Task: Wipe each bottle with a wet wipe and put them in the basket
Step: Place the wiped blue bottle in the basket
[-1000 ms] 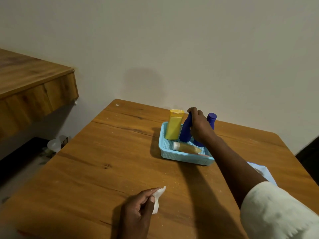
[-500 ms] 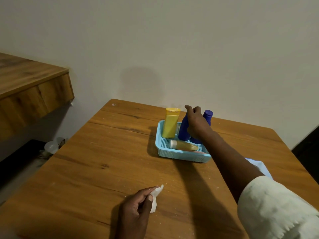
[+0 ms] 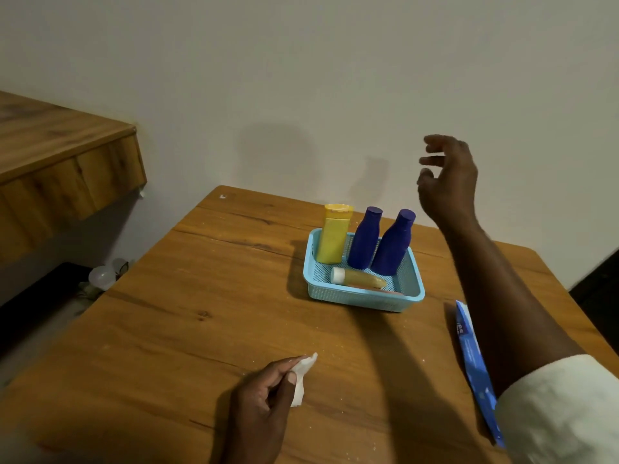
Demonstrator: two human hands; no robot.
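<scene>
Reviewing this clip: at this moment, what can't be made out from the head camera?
- Wet wipe pack: the right forearm covers one side, and its print is too small to read.
- Wipe: the left hand pinches it, so its full extent is hidden.
- Thin reddish item in the basket: mostly hidden behind the near wall; cannot identify.
- Small lying tube: label unreadable.
- Pale round things on the floor: too dim to identify.

Blue packet [image 3: 474, 360] bears white print, perhaps lettering; unreadable.
</scene>
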